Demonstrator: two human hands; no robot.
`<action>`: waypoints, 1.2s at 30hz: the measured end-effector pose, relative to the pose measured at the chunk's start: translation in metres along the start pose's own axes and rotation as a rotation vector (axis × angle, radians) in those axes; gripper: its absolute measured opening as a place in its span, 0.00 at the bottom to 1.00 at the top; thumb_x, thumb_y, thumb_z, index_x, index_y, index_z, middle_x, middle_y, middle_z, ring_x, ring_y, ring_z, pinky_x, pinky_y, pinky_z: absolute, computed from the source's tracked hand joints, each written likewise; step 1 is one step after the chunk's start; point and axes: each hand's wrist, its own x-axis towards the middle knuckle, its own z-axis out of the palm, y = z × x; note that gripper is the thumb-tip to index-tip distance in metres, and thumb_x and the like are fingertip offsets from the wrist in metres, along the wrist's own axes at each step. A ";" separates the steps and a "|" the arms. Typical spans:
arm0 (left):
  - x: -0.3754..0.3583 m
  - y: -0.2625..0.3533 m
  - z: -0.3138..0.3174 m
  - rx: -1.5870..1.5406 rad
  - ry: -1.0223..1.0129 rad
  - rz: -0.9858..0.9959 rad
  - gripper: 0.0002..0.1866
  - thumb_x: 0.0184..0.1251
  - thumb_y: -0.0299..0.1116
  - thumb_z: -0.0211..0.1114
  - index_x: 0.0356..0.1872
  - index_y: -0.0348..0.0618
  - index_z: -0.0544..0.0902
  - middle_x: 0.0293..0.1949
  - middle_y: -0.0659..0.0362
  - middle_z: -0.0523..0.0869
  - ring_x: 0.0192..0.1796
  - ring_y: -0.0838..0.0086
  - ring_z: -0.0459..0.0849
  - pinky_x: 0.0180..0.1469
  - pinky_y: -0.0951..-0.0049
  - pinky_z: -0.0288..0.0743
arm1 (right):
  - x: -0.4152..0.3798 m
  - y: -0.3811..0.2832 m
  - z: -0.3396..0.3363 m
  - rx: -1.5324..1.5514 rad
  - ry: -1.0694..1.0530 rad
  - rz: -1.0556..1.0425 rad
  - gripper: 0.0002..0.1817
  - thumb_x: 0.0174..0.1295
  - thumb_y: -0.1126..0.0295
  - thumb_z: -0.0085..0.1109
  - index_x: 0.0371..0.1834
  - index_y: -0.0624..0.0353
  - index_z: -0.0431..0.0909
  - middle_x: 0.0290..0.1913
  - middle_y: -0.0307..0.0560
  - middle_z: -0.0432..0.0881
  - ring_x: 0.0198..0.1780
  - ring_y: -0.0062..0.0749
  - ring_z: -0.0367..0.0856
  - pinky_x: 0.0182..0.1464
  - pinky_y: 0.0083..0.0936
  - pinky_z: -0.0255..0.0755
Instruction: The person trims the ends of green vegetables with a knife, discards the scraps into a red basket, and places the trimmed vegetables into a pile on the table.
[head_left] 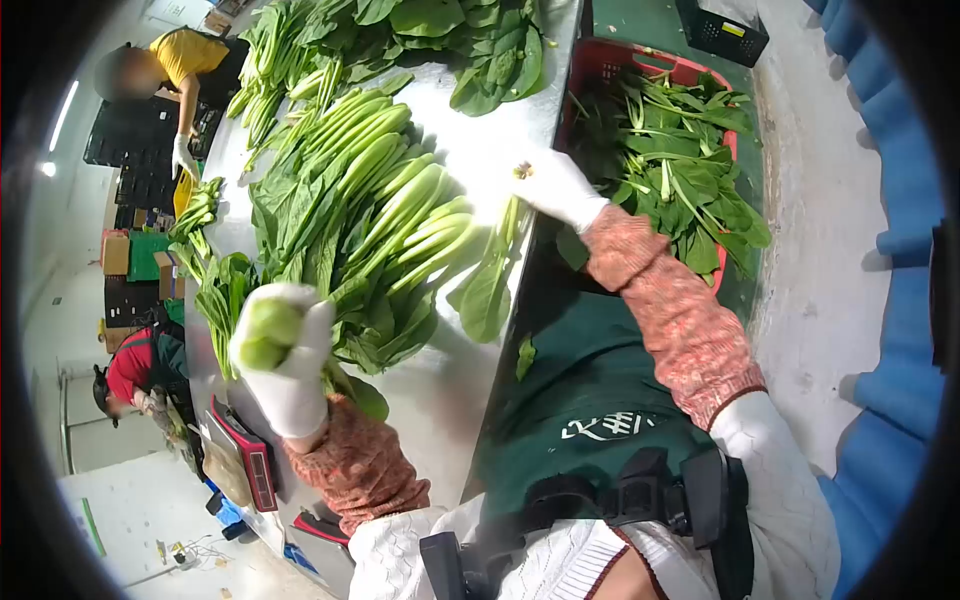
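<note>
My left hand, in a white glove, is closed around a bunch of choy sum, its pale green stem ends toward me. The bunch is slightly blurred. Over the metal table's edge, my right hand, also gloved, has its fingers closed at the stem end of a choy sum stalk, whose leaf points back toward me. A small brownish thing shows at those fingertips; I cannot make out what it is. Between my hands lies a row of choy sum, stems side by side on the table.
More greens cover the table's far part. A red crate full of leafy greens stands beside the table, a black crate beyond it. A red scale sits near my left arm. Two co-workers are on the left side.
</note>
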 end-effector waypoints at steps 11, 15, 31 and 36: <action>0.016 0.022 0.120 -0.227 -0.405 -0.310 0.14 0.54 0.23 0.74 0.44 0.38 0.86 0.33 0.64 0.87 0.33 0.85 0.80 0.39 0.81 0.76 | -0.070 -0.119 -0.098 0.728 -0.277 -0.113 0.12 0.66 0.70 0.63 0.49 0.65 0.83 0.39 0.37 0.84 0.41 0.15 0.79 0.44 0.16 0.72; 0.016 0.021 0.127 -0.250 -0.422 -0.239 0.11 0.56 0.20 0.70 0.42 0.37 0.86 0.30 0.66 0.85 0.31 0.85 0.79 0.35 0.82 0.74 | -0.082 -0.118 -0.098 0.750 -0.061 -0.111 0.12 0.69 0.70 0.63 0.49 0.67 0.81 0.38 0.39 0.85 0.42 0.18 0.80 0.46 0.20 0.74; 0.024 0.032 0.114 -0.349 -0.393 -0.198 0.15 0.50 0.19 0.71 0.42 0.33 0.85 0.34 0.60 0.87 0.36 0.78 0.84 0.41 0.76 0.79 | -0.085 -0.080 -0.113 0.561 0.083 -0.078 0.13 0.72 0.75 0.52 0.56 0.65 0.81 0.31 0.34 0.79 0.33 0.15 0.77 0.41 0.16 0.72; 0.024 0.006 -0.032 -0.798 0.170 0.009 0.20 0.67 0.31 0.62 0.58 0.37 0.76 0.56 0.47 0.81 0.59 0.61 0.78 0.62 0.54 0.73 | -0.079 -0.064 -0.124 0.570 0.190 0.085 0.12 0.72 0.73 0.54 0.53 0.62 0.83 0.28 0.33 0.79 0.29 0.11 0.72 0.33 0.12 0.65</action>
